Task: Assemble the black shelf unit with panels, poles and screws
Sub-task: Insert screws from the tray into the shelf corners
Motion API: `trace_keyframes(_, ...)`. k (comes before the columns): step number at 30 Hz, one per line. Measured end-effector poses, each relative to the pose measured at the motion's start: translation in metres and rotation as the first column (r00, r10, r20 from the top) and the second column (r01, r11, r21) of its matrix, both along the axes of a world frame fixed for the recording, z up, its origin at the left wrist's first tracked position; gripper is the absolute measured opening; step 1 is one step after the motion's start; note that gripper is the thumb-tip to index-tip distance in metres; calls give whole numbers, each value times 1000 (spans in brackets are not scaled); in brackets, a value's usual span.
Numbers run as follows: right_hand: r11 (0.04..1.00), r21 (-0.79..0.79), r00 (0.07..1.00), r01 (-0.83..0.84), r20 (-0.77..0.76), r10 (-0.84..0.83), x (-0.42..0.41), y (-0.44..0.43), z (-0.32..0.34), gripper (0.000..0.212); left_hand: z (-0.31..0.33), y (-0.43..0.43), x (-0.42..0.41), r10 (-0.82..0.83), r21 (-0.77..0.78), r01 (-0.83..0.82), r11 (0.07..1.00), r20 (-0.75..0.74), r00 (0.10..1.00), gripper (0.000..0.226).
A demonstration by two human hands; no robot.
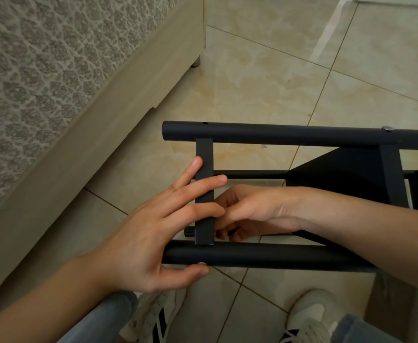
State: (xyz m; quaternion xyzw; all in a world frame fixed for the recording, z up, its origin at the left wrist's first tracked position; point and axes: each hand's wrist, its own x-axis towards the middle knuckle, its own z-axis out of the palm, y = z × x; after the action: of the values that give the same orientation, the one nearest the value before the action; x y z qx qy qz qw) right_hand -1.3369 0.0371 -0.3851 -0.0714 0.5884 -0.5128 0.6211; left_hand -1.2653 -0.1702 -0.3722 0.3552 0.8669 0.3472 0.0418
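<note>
We find open floor (289, 70) beyond the far pole (277, 135); between it and the near pole (264, 254), panel (204, 191), left hand (153, 229) and right hand (252, 211) crowd the gap; bed base (84, 149) blocks leftward.

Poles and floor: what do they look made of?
The poles look like metal tube with matte black paint: round, even, with dull highlights and a bright screw head set in; plastic cannot be ruled out. The floor looks like glazed ceramic or polished stone tile: marbled beige, grout lines, mirror-like glare.
</note>
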Motion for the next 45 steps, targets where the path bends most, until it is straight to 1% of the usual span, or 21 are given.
trace_keyframes(2, 1000, -26, 1000, -13, 7, 13, 0, -1, 2, 11, 0, 0, 0, 0, -4, 0, 1000, -4, 1000, 58)
trace_keyframes(3, 1000, -2, 1000, -20, -15, 19, 0, -2, 2, 10, 0, 0, -1, 1, -6, -1, 1000, -5, 1000, 58)
trace_keyframes(5, 996, 83, 997, -34, -71, 40, 0, -3, 1, 17, 1, 0, -1, 6, -6, -6, 1000, -5, 1000, 58)
trace_keyframes(7, 992, 119, 995, -45, -83, 55, -1, -3, 2, 22, 1, 0, -1, 9, -4, -9, 1000, -4, 1000, 58)
trace_keyframes(8, 994, 103, 997, -38, -66, 45, -1, -2, 3, 20, 1, 0, -1, 8, -4, -8, 1000, -3, 1000, 58)
trace_keyframes(10, 1000, 15, 1000, -9, -3, 9, -3, 0, 4, 12, 2, 0, -1, 4, -3, -4, 1000, -7, 1000, 58)
trace_keyframes(12, 999, -44, 1000, -1, 29, 2, -3, 1, 4, 11, 2, 0, -1, 0, -5, 0, 1000, -5, 1000, 58)
trace_keyframes(13, 999, -38, 1000, -7, 13, 7, -3, 1, 3, 11, 3, 0, -1, 1, -7, -1, 1000, -3, 1000, 58)
trace_keyframes(16, 999, 46, 998, -26, -56, 28, -2, -2, 2, 12, 4, 0, -2, 6, -14, -6, 1000, 2, 1000, 57)
trace_keyframes(18, 997, 66, 997, -44, -55, 47, -3, -2, 2, 14, 4, 1, -1, 9, -12, -9, 1000, 7, 1000, 58)
trace_keyframes(23, 998, -38, 999, -46, 19, 46, -4, 0, 3, 10, 3, 0, -1, 16, -9, -16, 1000, 7, 1000, 57)
trace_keyframes(27, 998, 10, 998, -60, -16, 61, -5, 1, 2, 11, 1, 0, -1, 12, -7, -12, 1000, -2, 1000, 57)
trace_keyframes(31, 999, -29, 999, -46, 26, 47, -4, 0, 3, 10, 0, -1, -2, 7, 4, -7, 1000, -7, 1000, 58)
trace_keyframes(34, 998, -31, 998, -58, 19, 58, -3, -1, 2, 10, -2, -1, -1, 8, 5, -8, 1000, -12, 1000, 58)
trace_keyframes(39, 998, -14, 998, -56, 17, 56, -2, -3, 2, 20, -3, -2, -2, 8, 9, -8, 1000, -7, 1000, 58)
trace_keyframes(42, 999, -22, 998, -43, 45, 44, -3, -2, 3, 13, -3, -2, -2, 8, 11, -8, 1000, -7, 1000, 58)
trace_keyframes(45, 997, -61, 997, -46, 63, 49, -5, 0, 3, 13, -3, -2, -3, 10, 16, -10, 1000, -12, 1000, 58)
